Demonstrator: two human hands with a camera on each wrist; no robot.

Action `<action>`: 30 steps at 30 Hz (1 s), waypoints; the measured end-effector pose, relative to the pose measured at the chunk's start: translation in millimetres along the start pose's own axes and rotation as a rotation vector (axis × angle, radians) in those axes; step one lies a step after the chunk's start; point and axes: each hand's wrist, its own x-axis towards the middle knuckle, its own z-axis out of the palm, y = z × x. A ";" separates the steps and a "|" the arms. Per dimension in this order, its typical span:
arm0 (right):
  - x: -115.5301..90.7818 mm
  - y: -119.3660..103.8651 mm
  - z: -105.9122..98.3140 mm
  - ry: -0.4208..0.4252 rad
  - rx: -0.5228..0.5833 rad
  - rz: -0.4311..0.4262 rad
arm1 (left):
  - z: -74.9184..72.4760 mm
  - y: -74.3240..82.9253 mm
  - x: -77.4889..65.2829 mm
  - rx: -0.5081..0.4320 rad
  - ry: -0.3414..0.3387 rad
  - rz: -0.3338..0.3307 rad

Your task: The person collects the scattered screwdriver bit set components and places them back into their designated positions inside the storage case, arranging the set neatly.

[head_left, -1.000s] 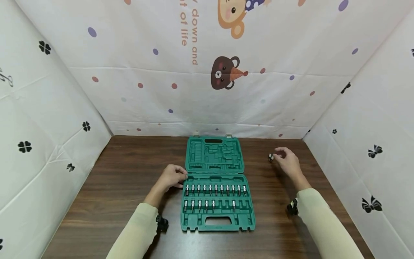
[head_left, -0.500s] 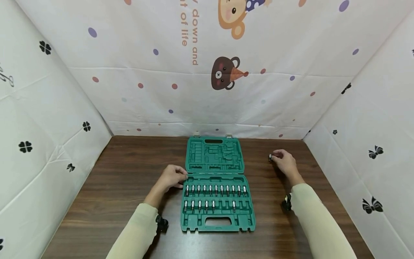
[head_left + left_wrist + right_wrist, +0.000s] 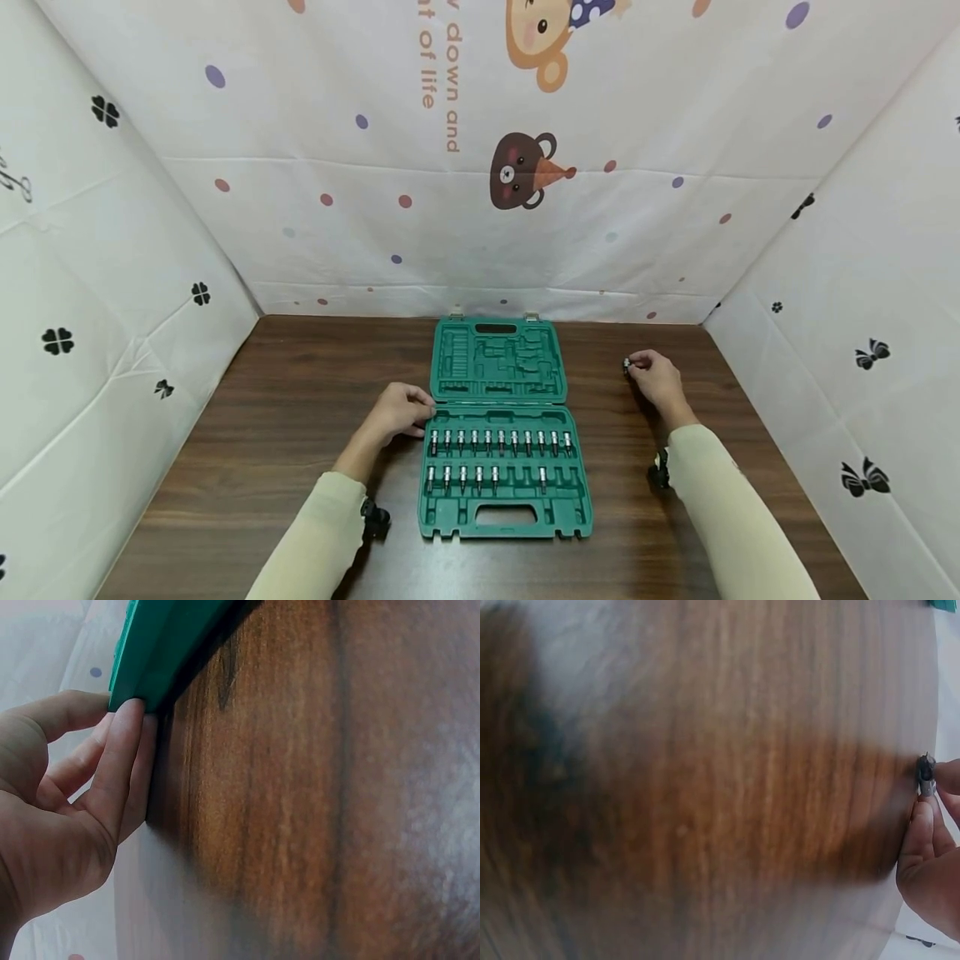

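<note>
A green plastic bit socket case lies unfolded on the wooden table, with several metal bit sockets in two rows in its near half. The lower row has bare slots right of its middle. My left hand pinches the case's left edge near the hinge; in the left wrist view, thumb and fingertips meet at the green corner. Right of the case, my right hand pinches a small metal bit socket at the tabletop. Whether more than one piece is there, I cannot tell.
The case's lid, with moulded recesses, lies flat toward the back. Dark wooden table surface surrounds the case. White printed cloth stands behind the table and on both sides.
My right hand has moved slightly left and its fingers have closed in on the metal pieces. The left hand and the case have stayed put.
</note>
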 end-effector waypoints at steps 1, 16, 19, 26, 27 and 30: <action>0.3 -0.4 0.3 -0.002 0.001 0.007 | -0.1 0.2 0.0 -0.001 0.001 -0.002; -0.6 -3.0 -2.9 0.011 -0.066 0.054 | 0.4 1.3 -1.7 0.001 0.010 -0.010; -1.0 -2.1 -3.0 0.022 -0.091 0.036 | 0.6 1.5 -1.6 -0.002 0.010 -0.012; -3.3 -4.3 -4.5 0.053 -0.123 -0.017 | -0.4 0.9 -1.9 -0.001 0.012 -0.012; -3.7 -4.6 -4.6 0.056 -0.124 -0.019 | -0.5 0.7 -1.8 0.000 0.012 -0.011; -4.8 -4.8 -4.7 0.060 -0.124 -0.023 | -0.2 -0.2 -0.9 -0.003 0.014 -0.016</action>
